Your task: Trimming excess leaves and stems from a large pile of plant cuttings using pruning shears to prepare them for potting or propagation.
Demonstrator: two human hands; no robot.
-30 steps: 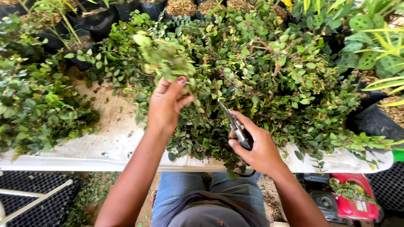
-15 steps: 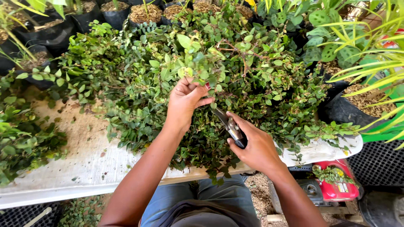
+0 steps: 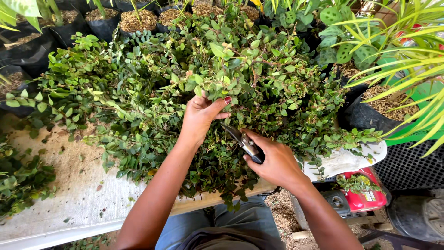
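A big heap of small-leaved green branches [image 3: 152, 106] lies across a pale work board [image 3: 78, 194]. My left hand [image 3: 201, 115] is closed around a leafy sprig [image 3: 217, 83] that it lifts from the heap. My right hand [image 3: 273, 159] grips a pair of pruning shears [image 3: 243, 141], whose blades point up and left toward the base of that sprig, just below my left thumb. Whether the blades touch the stem is hidden by leaves.
Black grow bags [image 3: 101, 23] of soil stand along the back. A potted palm-like plant [image 3: 407, 60] in a black bag is at the right. A red machine [image 3: 365, 196] sits on the ground below the board's right end. More cuttings [image 3: 18, 176] lie at the left.
My left hand has shifted right along the heap and taken a new sprig. My right hand with the shears has followed and come closer under it. The view has moved left to right.
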